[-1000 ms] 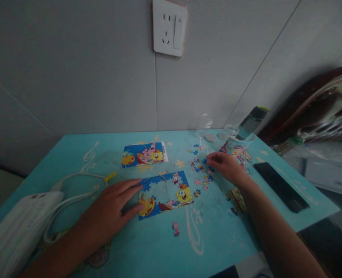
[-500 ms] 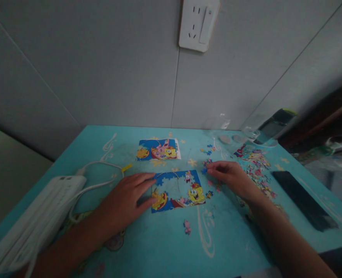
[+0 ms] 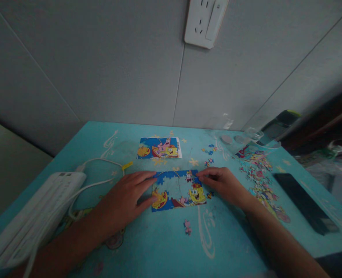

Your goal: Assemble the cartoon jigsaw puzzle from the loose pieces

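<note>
A partly assembled jigsaw puzzle [image 3: 175, 204] lies on the table, its joined pieces framing a bare middle. At its left edge rests my left hand [image 3: 133, 193], fingers stretched and thumb apart, touching the border. My right hand [image 3: 221, 183] is pinched at the upper right edge of the puzzle, with a small blue puzzle piece between thumb and fingertips, mostly hidden. Behind the puzzle lies a printed picture card [image 3: 159, 148] with the same cartoon scene. A pink puzzle piece group [image 3: 187, 227] sits in front, and a few pieces [image 3: 209, 162] lie beyond my right hand.
Many loose pieces [image 3: 259, 173] are heaped on the right, beside a dark flat object [image 3: 302, 200]. A clear plastic container [image 3: 253, 135] stands at the back right. On the left are a white power strip [image 3: 46, 216] and its cables. A wall socket [image 3: 205, 23] is above.
My right hand has moved left with the blue puzzle piece, from the loose pieces to the puzzle's upper right edge. My left hand stays in place. The view has shifted slightly.
</note>
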Demonstrator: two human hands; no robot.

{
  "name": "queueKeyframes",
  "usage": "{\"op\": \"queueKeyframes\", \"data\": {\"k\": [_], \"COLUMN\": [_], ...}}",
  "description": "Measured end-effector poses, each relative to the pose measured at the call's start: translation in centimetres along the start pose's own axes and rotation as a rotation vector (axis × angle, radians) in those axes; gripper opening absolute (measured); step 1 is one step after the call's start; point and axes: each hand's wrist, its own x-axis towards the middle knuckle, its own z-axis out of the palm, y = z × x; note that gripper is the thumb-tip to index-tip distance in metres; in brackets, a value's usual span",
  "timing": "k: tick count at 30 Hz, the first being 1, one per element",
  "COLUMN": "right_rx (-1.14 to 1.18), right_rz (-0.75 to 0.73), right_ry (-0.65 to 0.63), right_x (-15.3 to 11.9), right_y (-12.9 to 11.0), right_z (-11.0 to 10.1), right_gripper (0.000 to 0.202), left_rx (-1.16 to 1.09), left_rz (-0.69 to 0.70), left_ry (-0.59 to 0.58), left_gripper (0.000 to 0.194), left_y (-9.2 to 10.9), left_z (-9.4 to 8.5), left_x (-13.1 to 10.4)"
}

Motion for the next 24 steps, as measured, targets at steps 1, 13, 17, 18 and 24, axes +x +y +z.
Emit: {"op": "queueKeyframes", "data": {"k": [1, 13, 17, 18, 24], "right_rx": [-0.003, -0.092, -0.131, -0.134, -0.068], "right_rz": [-0.009, 0.004, 0.001, 0.003, 0.002], "right_ry": [0.001, 0.012, 0.023, 0.025, 0.011], "right_x": [0.01, 0.41, 0.51, 0.54, 0.45], "right_y": [-0.01, 0.11, 0.12, 0.14, -0.17], "right_z": [0.07, 0.41, 0.59, 0.68, 0.77], "right_gripper": [0.02, 0.022, 0.021, 0.021, 0.021], "left_rx": [0.003, 0.008, 0.009, 0.004, 0.01], "left_rz": [0.001, 0.002, -0.003, -0.004, -0.006], "left_ry": [-0.003, -0.001, 0.0, 0.002, -0.009], "left_gripper": [0.048, 0.046, 0.046, 0.046, 0.047], "left_y": [-0.03, 0.16, 0.27, 0.27, 0.06], "left_z": [0.03, -0.07, -0.13, -0.12, 0.0], "left_x": [-0.01, 0.07, 0.16, 0.16, 0.02]}}
